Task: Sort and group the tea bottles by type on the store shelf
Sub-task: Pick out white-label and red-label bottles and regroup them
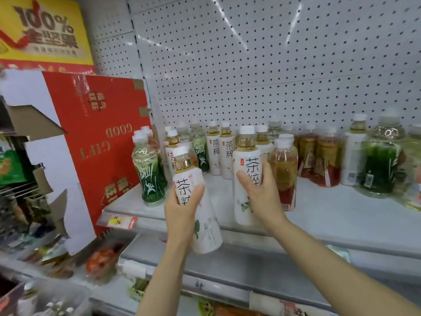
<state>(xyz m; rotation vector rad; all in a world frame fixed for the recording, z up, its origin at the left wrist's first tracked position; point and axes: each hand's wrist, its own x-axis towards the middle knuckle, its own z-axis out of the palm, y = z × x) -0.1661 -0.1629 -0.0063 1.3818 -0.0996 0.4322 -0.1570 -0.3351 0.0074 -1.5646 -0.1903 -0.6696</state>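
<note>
Left hand (182,208): fingers wrapped round tilted white bottle (200,215)
Right hand (262,195): gripping upright white bottle (245,179) on shelf (330,215)

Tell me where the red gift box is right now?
In the head view, the red gift box stands at the left end of the shelf, upside down, right beside a green-labelled bottle and left of both hands.

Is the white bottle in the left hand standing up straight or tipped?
Tipped. The white tea bottle leans, cap up-left, base down-right, held off the shelf by the left hand.
</note>
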